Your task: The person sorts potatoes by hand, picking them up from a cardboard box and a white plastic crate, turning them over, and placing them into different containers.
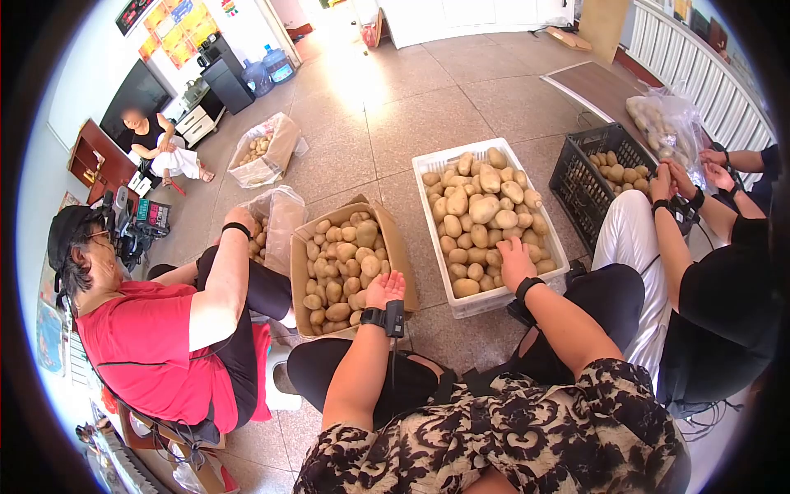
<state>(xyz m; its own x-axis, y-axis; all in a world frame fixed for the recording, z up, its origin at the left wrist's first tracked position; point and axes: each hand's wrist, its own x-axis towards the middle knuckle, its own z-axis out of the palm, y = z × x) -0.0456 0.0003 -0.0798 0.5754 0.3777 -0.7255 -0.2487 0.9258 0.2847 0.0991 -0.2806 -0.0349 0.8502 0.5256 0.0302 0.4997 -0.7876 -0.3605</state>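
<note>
My left hand [385, 289] is turned palm up over the near right edge of a cardboard box [403, 262], fingers loosely extended and nothing in the palm. Potatoes [333, 267] of mixed sizes fill that box. My right hand [517, 263] reaches into a white plastic crate [561, 251], its fingers apart and laid on the heaped potatoes [484, 206]. Black bands circle both of my wrists, and the left one carries a small dark device [395, 319].
A person in a red top [148, 329] sits at left beside a bagged box [284, 218] of potatoes. At right, people's hands [671, 183] are near a black crate [568, 185] and a plastic bag [666, 123] of potatoes. Another lined box [284, 140] and a seated person [152, 136] are farther back.
</note>
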